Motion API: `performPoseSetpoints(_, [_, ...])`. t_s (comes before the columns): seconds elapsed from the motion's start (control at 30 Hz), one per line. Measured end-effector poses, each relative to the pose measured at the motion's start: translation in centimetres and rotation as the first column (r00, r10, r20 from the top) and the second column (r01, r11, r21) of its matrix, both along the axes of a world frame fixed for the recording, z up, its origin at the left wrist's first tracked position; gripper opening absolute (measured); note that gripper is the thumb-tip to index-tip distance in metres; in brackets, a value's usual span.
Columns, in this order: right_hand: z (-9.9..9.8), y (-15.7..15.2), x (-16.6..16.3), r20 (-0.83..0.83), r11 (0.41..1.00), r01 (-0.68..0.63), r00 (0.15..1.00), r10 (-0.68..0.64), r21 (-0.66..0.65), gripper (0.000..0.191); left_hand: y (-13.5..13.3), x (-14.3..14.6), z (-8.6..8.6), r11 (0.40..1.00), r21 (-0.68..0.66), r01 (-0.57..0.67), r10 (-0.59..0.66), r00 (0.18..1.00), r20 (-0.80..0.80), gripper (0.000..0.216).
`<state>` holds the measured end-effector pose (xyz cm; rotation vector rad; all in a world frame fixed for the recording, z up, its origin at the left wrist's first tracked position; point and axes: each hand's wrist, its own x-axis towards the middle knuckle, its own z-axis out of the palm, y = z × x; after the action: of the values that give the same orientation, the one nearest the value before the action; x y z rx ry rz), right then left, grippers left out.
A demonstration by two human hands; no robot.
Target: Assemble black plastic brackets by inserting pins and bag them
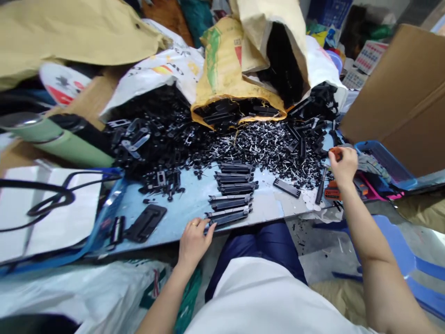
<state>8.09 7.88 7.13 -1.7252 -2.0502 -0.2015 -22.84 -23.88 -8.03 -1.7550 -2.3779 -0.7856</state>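
Near the table's front edge, my left hand has its thumb and fingers closed at the left end of a long black plastic part. This part is the nearest in a column of similar long, narrow black parts lying side by side. At the right end of the table, my right hand pinches an orange object, mostly hidden by the fingers. Just below that hand lies an orange-and-black item. A black rod-like tool rests left of it.
Loose screws and black parts are heaped behind the column. Open sacks spill more parts. A flat black piece and a black plate lie nearer. A blue tray and cardboard box stand right.
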Motion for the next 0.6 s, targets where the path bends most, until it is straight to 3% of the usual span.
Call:
performPoseSetpoints(0.07, [-1.5, -1.1, -4.5, 0.018, 0.964, -0.255, 0.966, 0.257, -0.076, 0.033, 0.0, 0.1, -0.3, 1.000, -0.006, -0.007, 0.007, 0.999, 0.050, 0.031])
performPoseSetpoints(0.1, [-2.5, -1.6, -7.1, 0.024, 0.916, -0.375, 0.924, 0.382, -0.143, 0.031, 0.1, 0.2, -0.4, 1.000, -0.013, -0.023, 0.024, 0.997, 0.074, 0.031])
performPoseSetpoints(0.2, [-5.3, -3.4, -15.0, 0.039, 0.683, -0.633, 0.722, 0.691, -0.364, 0.029, 1.0, 0.6, -0.4, 0.995, -0.031, -0.093, 0.097, 0.984, 0.147, 0.031])
performPoseSetpoints(0.27, [-6.8, -4.3, -19.3, 0.083, 0.558, -0.675, 0.599, 0.797, -0.483, 0.031, 1.4, 0.9, 0.0, 0.989, -0.018, -0.147, 0.147, 0.968, 0.203, 0.031])
performPoseSetpoints(0.3, [-7.3, -4.5, -21.0, 0.112, 0.524, -0.668, 0.557, 0.823, -0.528, 0.034, 1.4, 1.0, 0.2, 0.984, 0.002, -0.178, 0.172, 0.956, 0.239, 0.031])
performPoseSetpoints(0.4, [-7.8, -4.5, -24.3, 0.169, 0.484, -0.635, 0.492, 0.854, -0.602, 0.038, 0.8, 2.0, 1.1, 0.960, 0.066, -0.271, 0.221, 0.882, 0.417, 0.031])
performPoseSetpoints(0.47, [-7.4, -3.8, -25.2, 0.169, 0.457, -0.637, 0.460, 0.872, -0.621, 0.038, 0.2, 3.1, 1.6, 0.955, 0.038, -0.296, 0.210, 0.757, 0.620, 0.029])
performPoseSetpoints(0.5, [-7.1, -3.4, -25.4, 0.171, 0.446, -0.640, 0.444, 0.879, -0.626, 0.038, -0.1, 3.7, 1.7, 0.958, -0.010, -0.286, 0.200, 0.646, 0.736, 0.029])
performPoseSetpoints(0.53, [-6.6, -3.0, -25.4, 0.166, 0.431, -0.643, 0.431, 0.887, -0.633, 0.038, -0.2, 4.3, 1.7, 0.963, -0.071, -0.262, 0.198, 0.498, 0.845, 0.030])
performPoseSetpoints(0.6, [-5.5, -2.2, -25.4, 0.105, 0.365, -0.634, 0.408, 0.907, -0.682, 0.039, -0.3, 5.5, 1.7, 0.962, -0.193, -0.194, 0.219, 0.121, 0.968, 0.033])
